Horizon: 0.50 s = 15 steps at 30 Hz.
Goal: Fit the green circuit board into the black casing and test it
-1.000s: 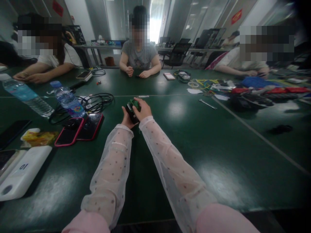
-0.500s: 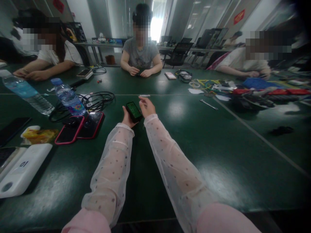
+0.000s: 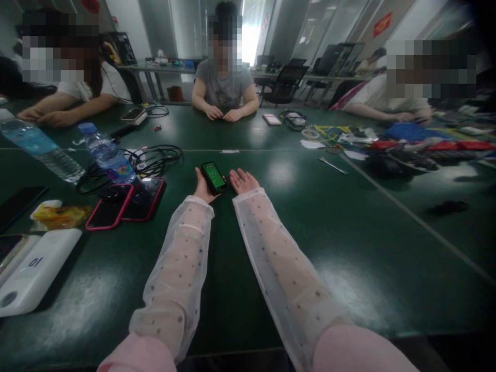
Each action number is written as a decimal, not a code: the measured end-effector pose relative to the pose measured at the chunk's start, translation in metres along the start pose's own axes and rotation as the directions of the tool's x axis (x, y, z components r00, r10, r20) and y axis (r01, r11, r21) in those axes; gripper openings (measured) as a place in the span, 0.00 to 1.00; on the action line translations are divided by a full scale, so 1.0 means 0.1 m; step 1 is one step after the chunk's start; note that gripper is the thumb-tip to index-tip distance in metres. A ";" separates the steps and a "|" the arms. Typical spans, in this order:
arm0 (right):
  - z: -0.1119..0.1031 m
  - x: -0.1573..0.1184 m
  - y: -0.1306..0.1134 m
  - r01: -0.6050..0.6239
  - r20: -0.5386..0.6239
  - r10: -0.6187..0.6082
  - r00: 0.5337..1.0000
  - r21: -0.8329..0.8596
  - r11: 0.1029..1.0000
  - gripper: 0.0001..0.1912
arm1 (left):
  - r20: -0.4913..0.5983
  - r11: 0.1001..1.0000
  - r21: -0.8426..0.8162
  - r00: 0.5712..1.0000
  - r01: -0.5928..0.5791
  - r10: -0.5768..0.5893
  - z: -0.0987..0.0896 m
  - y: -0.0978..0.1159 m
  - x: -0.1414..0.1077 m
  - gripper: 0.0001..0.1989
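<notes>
A small black phone point(image 3: 214, 177) with a lit green screen is held in my left hand point(image 3: 203, 187), thumb along its left edge. Just right of the phone, my right hand point(image 3: 244, 181) lies palm up on the dark green table point(image 3: 271, 237), fingers spread and holding nothing. To the left of my left hand, two phones in red-pink cases point(image 3: 110, 206) overlap, and a coil of black cable point(image 3: 166, 155) lies behind them.
Two water bottles point(image 3: 108, 155) and a white power bank point(image 3: 39, 271) are on the left. A wrench point(image 3: 333, 166) and a heap of cables and bags point(image 3: 418, 147) lie to the right. Three people sit along the far side, and one wears a grey shirt point(image 3: 223, 85).
My right hand has moved off the phone, down and to the right, and its fingers have opened palm up. The phone's green screen looks brighter.
</notes>
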State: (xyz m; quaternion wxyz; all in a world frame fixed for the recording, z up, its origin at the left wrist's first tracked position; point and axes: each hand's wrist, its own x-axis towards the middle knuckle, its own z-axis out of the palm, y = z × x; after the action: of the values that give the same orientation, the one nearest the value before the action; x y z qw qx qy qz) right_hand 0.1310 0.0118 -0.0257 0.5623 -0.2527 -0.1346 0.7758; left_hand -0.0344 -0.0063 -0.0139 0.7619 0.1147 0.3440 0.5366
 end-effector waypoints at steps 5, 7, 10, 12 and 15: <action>0.06 -0.02 0.02 -0.012 -0.007 0.012 1.000 -0.037 0.999 0.12 | 0.010 1.000 0.003 1.000 -0.008 0.008 0.00 -0.01 0.00 0.41; 0.07 -0.03 0.02 -0.009 -0.013 0.009 1.000 -0.042 0.999 0.12 | 0.003 1.000 0.005 1.000 -0.005 0.005 -0.01 -0.01 0.00 0.41; 0.08 -0.03 0.03 -0.009 -0.021 0.008 1.000 -0.049 0.999 0.12 | 0.003 1.000 0.010 1.000 -0.008 0.008 -0.01 -0.01 0.01 0.42; 0.07 -0.03 0.03 -0.010 -0.024 0.009 1.000 -0.054 0.998 0.12 | 0.005 1.000 0.014 1.000 -0.008 0.007 -0.02 -0.01 0.02 0.42; 0.07 -0.02 0.03 -0.011 -0.022 0.009 1.000 -0.057 0.998 0.12 | 0.007 1.000 0.021 1.000 -0.002 0.002 -0.02 0.00 0.03 0.42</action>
State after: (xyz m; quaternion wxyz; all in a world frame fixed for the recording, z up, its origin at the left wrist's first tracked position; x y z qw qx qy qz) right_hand 0.1255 0.0093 -0.0207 0.5525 -0.2777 -0.1492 0.7716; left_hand -0.0347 -0.0040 -0.0167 0.7612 0.1247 0.3469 0.5336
